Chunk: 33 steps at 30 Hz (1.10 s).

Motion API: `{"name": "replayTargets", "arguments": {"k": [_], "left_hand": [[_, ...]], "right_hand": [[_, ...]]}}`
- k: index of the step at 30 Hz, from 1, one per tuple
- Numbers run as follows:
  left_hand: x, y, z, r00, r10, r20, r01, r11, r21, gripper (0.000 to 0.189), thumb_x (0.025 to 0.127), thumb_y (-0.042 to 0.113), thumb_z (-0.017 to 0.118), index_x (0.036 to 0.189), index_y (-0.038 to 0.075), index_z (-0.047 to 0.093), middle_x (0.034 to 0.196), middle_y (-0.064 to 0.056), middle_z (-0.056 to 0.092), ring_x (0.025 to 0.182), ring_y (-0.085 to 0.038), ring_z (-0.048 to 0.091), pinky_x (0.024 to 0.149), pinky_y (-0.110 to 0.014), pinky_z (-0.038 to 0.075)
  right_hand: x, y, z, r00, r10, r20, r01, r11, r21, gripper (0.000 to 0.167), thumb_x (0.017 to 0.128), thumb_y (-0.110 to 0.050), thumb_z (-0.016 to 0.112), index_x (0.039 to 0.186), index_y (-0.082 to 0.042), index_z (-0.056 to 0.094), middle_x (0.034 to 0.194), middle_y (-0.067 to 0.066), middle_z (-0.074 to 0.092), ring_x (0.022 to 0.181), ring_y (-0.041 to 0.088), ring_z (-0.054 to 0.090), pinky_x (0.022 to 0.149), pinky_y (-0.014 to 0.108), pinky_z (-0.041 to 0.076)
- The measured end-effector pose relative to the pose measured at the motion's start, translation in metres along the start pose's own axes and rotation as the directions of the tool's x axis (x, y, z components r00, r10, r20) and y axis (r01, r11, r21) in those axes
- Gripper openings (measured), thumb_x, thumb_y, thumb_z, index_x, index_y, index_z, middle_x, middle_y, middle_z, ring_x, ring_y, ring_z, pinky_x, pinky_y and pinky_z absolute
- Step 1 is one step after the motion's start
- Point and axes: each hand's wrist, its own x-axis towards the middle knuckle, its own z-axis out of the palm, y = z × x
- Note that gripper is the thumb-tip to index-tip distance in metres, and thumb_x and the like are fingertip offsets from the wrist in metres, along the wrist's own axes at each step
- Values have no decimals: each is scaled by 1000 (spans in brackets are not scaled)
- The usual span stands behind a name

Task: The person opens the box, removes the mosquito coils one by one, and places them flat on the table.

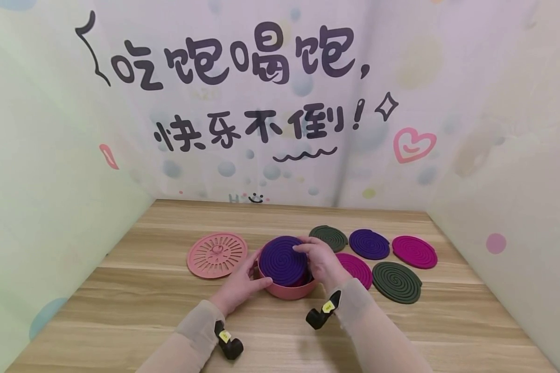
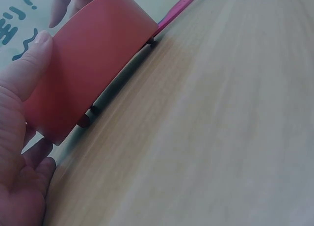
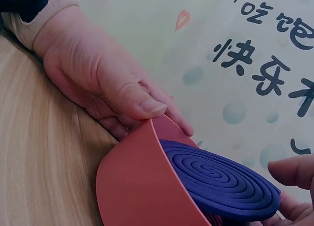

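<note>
A round pink container [image 1: 290,292] stands on the table. My left hand [image 1: 239,288] grips its left side, thumb at the rim and fingers around the wall, as the left wrist view [image 2: 27,78] shows. A purple mosquito coil [image 1: 282,260] lies tilted in the container's mouth, its right edge raised past the rim in the right wrist view. That edge is pinched by my right hand [image 1: 324,259], thumb above and fingers below [image 3: 294,206]. Beneath the coil a bit of magenta [image 3: 214,218] shows; the rest of the inside is hidden.
Left of the container lies a pink slotted lid [image 1: 218,250] with a small knob. On the right are several coils: dark green [image 1: 328,238], purple [image 1: 369,244], magenta [image 1: 415,252], another magenta [image 1: 356,270] and another green [image 1: 396,282]. A printed cloth wall [image 1: 261,176] backs the table.
</note>
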Motion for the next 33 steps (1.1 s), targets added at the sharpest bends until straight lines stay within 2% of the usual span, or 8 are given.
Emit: {"name": "replayTargets", "arguments": {"k": [4,7,12,15,23,33], "left_hand": [[1,-1,-1,1000,-8,7,8,1000,15,86,83,23,76,153,17,26,152,-11,34,138,-30,33,113,-49,26],[1,-2,-1,1000,-15,14,14,1000,24,86,84,25,76,153,17,25,152,-10,33,138,-29,32,113,-48,25],[0,-1,-1,999,-30,11,30,999,35,87,83,28,77,153,18,25,153,-10,31,139,-29,31,113,-46,25],[0,0,0,999,-33,8,33,999,36,88,83,29,77,153,18,25,153,-11,30,139,-31,31,113,-47,25],[0,2,0,1000,-27,14,27,1000,9,88,83,27,77,153,19,25,153,-10,30,140,-29,30,114,-47,24],[0,1,0,1000,-9,6,9,1000,26,86,83,28,77,153,17,26,152,-10,33,138,-31,32,112,-50,26]], "right_hand": [[0,0,0,1000,4,20,-3,1000,-25,39,89,-1,60,127,-3,52,125,16,56,100,24,59,82,37,51],[1,0,0,1000,4,28,-3,999,-34,44,89,1,60,131,-4,49,130,17,52,105,26,56,78,37,52],[2,2,1,999,-21,34,22,999,-36,58,85,8,59,139,-5,43,143,17,41,110,29,54,78,40,55],[3,3,1,999,-34,39,35,999,-38,62,84,11,57,141,-7,41,146,15,40,109,29,56,77,39,56],[2,3,0,999,-41,32,43,998,-47,58,83,14,55,137,-4,45,129,20,53,96,25,62,73,37,57],[2,2,-1,999,-50,18,51,998,-30,57,83,15,54,137,-1,45,130,20,52,98,25,61,77,38,56]]}}
